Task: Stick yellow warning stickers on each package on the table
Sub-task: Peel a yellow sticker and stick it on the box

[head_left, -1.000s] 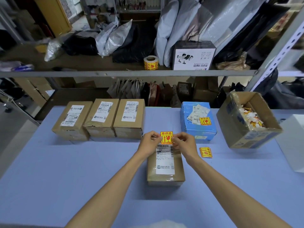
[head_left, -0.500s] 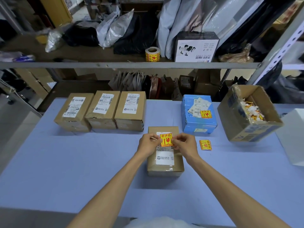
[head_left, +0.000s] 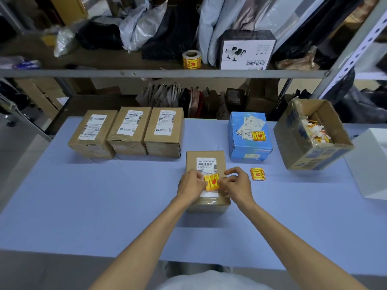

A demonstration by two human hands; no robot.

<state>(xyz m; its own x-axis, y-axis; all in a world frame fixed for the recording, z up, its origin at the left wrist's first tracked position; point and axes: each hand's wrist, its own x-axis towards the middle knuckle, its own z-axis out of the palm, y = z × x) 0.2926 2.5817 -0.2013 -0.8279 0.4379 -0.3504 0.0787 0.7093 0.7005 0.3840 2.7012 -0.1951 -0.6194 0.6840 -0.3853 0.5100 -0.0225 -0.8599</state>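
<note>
Back L of blue worktop: 3 brown pkgs in a row, sides touching, white shipping label on each top. Centre, nearer the person: left hand, fingers curled, pinching L edge of yellow sticker. It sits over the label of centre pkg, a brown box lying flat; can't tell if it's stuck down. Right hand pinches the R edge, thumb + forefinger closed on it, other fingers curled. Just R of that pkg, loose sticker lies flat on worktop. Behind it, blue pkg w/ white labels + a yellow sticker on top. Further R, open carton w/ paper scraps inside. White box at R edge.
</note>
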